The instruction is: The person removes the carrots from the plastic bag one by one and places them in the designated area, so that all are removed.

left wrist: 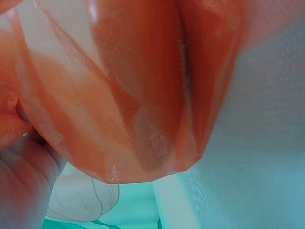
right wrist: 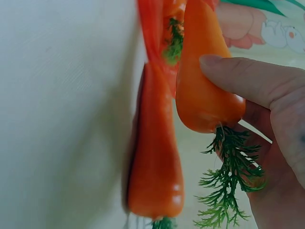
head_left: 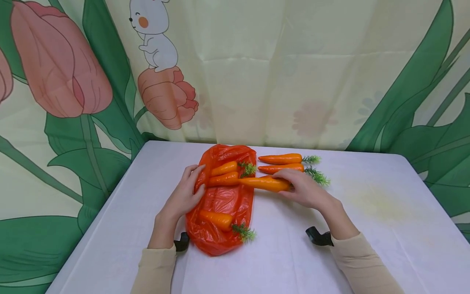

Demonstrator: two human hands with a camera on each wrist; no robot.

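On the white table (head_left: 286,253), a thin red plastic bag (head_left: 227,200) holds three tapered orange carrots (head_left: 216,219); the left hand (head_left: 186,192) grips its edge. The right hand (head_left: 304,188), back upward, pinches another carrot (head_left: 265,183), tip over the bag; only the right wrist view shows that carrot's feathery green leaves (right wrist: 232,167). Farther lie two more carrots (head_left: 282,159).

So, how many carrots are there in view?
6: a held carrot in the right hand, two loose carrots on the white table, and three bagged carrots in the red bag. The bag may hide more.
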